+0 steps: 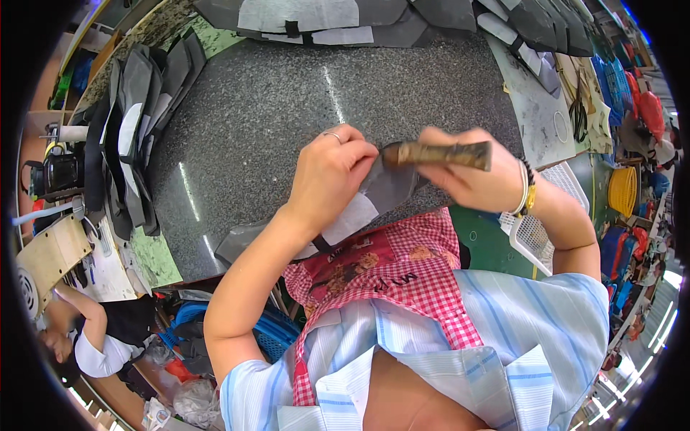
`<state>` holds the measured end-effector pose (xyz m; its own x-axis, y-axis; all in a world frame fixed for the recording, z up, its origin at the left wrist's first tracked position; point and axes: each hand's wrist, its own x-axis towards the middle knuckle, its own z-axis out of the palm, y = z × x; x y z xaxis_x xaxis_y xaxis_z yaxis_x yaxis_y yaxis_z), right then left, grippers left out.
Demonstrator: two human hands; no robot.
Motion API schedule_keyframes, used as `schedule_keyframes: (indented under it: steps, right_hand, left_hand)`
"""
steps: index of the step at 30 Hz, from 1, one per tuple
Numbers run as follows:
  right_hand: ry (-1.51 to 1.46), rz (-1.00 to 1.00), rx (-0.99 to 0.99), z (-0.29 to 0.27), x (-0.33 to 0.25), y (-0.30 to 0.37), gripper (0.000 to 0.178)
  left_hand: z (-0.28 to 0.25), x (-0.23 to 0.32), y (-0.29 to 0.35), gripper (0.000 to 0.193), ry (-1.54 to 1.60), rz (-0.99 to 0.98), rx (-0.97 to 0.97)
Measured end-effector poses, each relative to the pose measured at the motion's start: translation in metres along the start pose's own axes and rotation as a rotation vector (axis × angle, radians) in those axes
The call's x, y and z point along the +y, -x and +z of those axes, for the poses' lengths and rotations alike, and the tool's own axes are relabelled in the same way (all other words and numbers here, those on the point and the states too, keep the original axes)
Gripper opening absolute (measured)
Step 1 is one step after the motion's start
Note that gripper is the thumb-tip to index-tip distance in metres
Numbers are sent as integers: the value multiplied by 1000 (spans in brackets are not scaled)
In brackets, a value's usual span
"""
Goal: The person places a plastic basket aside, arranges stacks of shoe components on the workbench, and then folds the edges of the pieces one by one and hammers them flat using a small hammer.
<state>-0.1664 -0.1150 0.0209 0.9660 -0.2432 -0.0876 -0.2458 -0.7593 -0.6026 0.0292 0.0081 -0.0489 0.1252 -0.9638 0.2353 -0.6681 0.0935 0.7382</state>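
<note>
My left hand (pixel 330 172) is closed, with thumb and forefinger pinched at the edge of a flat grey piece (pixel 394 192) at the near edge of the table. A pale patch (pixel 351 220) lies along this piece, whose left end reaches under my left forearm. In my right hand (pixel 471 176) is a short, stained, mottled brown tool (pixel 445 154). Its dark, blurred end points at the piece, close to my left fingertips; whether it is a brush or a hammer I cannot tell. My left fingers hide part of the piece.
Stacked grey pieces lie at the table's left (pixel 133 136) and along the far side (pixel 338 21). Scissors (pixel 577 115) rest at the right. A white plastic basket (pixel 535 215) stands near my right arm. Another person (pixel 108 337) sits at the lower left, near a machine.
</note>
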Motion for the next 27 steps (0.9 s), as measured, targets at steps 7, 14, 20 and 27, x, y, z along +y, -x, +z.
schedule_keyframes:
  steps: [7, 14, 20, 27]
  right_hand:
    - [147, 120, -213, -7, -2, -21, 15]
    - [127, -286, 34, 2, 4, -36, 28]
    - [175, -102, -114, 3, -22, -30, 22]
    - [287, -154, -211, 26, -35, -29, 37]
  left_hand:
    - [-26, 12, 7, 12, 50, -193, -129]
    - [-6, 31, 43, 25, -377, 68, -35]
    - [-26, 6, 60, 21, -176, 17, -21]
    - [-62, 1, 69, 11, 214, -387, -197]
